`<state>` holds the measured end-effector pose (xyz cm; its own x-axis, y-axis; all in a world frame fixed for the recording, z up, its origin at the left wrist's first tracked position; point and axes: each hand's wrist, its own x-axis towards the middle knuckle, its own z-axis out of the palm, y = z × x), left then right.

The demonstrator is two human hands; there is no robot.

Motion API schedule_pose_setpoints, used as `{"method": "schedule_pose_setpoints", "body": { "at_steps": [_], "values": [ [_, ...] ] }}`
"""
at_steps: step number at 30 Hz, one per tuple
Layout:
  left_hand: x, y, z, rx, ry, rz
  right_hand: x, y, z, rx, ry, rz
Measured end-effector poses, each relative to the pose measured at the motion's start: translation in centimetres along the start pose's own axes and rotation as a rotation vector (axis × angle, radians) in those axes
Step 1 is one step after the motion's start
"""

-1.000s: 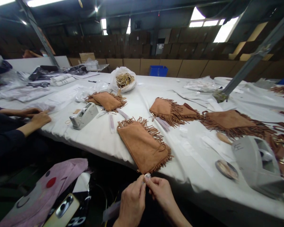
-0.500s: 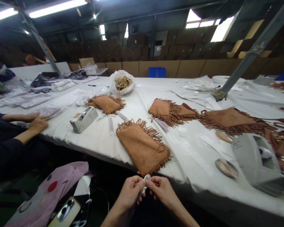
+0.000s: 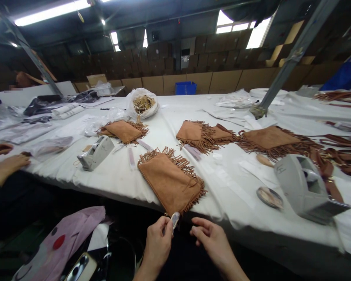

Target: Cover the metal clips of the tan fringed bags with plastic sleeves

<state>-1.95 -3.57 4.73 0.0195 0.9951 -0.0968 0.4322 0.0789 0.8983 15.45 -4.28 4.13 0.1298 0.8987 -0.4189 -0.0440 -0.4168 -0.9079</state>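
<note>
A tan suede fringed pouch point(image 3: 170, 180) lies on the white table point(image 3: 125, 175), its near corner hanging over the front edge. Just below that corner my left hand point(image 3: 158, 244) is closed in a pinch on a small clear plastic piece point(image 3: 174, 219). My right hand point(image 3: 212, 240) sits beside it, a short gap away, fingers loosely curled with nothing in them. Both hands are below the table's edge, nearest to the pouch's corner.
More fringed pouches point(image 3: 124, 130) point(image 3: 203, 134) point(image 3: 269, 138) lie further back. Two grey tape dispensers point(image 3: 96, 153) point(image 3: 305, 189) stand left and right, with a small round tin point(image 3: 269, 197) near the right one. Another person's hands point(image 3: 2, 162) rest at the left. A phone point(image 3: 80, 267) and pink cloth point(image 3: 61, 242) lie below.
My hands, which were pinching the small clear piece together, have come apart. The left keeps the piece; the right has let go and drawn slightly right. The view shifted left.
</note>
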Motion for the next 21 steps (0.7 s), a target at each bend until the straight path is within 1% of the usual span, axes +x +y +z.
{"method": "schedule_pose_setpoints", "body": {
  "at_steps": [3,6,9,11,14,16,19,21],
  "values": [
    [-0.4,0.4,0.2,0.075,0.029,0.041,-0.7,-0.6,1.8,0.087,-0.084,0.047],
    [-0.8,0.6,0.4,0.064,0.012,0.046,-0.8,-0.8,3.7,0.221,-0.157,0.061],
    [-0.9,0.4,0.6,0.014,0.011,0.037,-0.6,-0.7,4.8,0.360,-0.170,0.047],
    [-0.8,0.1,0.6,-0.037,0.019,0.001,-0.5,-0.6,5.2,0.413,-0.141,0.036],
    [-0.5,-0.1,0.7,-0.160,-0.004,-0.120,-0.3,-0.5,5.4,0.437,-0.147,0.024],
    [-0.3,-0.1,0.7,-0.247,-0.026,-0.189,-0.1,-0.5,5.4,0.445,-0.209,0.010],
    [0.0,-0.1,0.4,-0.370,-0.067,-0.249,0.2,-0.9,5.2,0.469,-0.319,-0.007],
    [0.3,-0.2,0.1,-0.476,-0.135,-0.298,0.3,-1.5,5.1,0.491,-0.349,0.000]
  ]
}}
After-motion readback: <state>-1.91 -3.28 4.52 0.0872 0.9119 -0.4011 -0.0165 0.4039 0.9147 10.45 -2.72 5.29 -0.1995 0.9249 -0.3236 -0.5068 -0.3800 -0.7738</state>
